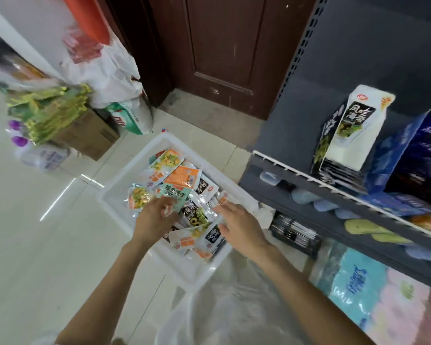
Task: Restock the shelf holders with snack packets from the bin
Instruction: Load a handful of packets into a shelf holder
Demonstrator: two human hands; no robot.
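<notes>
A white plastic bin sits on the tiled floor, filled with several small snack packets in orange, green and black-and-white. My left hand reaches into the bin's left side, its fingers curled on a green-and-white packet. My right hand hovers over the packets on the bin's right side with fingers spread and nothing in it. On the dark shelf to the right stands a white-and-black cardboard holder with packets stacked inside.
A brown door stands behind the bin. At the left are a cardboard box, green-yellow packs and white bags. Blue boxes fill the shelf. Clear plastic lies in front of the bin.
</notes>
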